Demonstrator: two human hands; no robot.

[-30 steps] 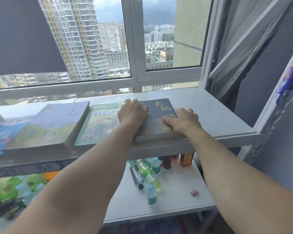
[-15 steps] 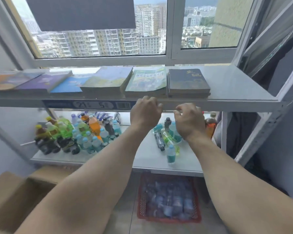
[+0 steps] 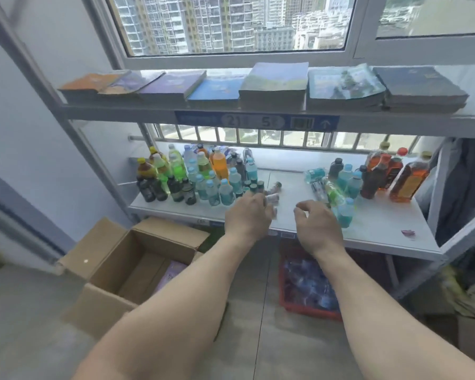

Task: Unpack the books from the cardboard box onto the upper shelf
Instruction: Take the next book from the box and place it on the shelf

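Note:
Several books lie flat in a row on the upper shelf (image 3: 121, 111), ending at the right with a dark grey book (image 3: 420, 86) beside a green-covered book (image 3: 343, 85). The open cardboard box (image 3: 115, 259) stands on the floor at the lower left, and a purple book (image 3: 173, 271) shows inside it. My left hand (image 3: 247, 215) and my right hand (image 3: 318, 226) hang in front of the lower shelf, fingers loosely curled, holding nothing.
The lower shelf (image 3: 376, 231) carries many drink bottles (image 3: 192, 174) at the left and several more at the right. A red crate (image 3: 307, 286) of bottles sits on the floor beneath it. A window is behind the rack, and clutter lies at the right.
Both hands have left the dark grey book on the upper shelf and dropped to the level of the lower shelf. The view has tilted down, bringing the box into sight.

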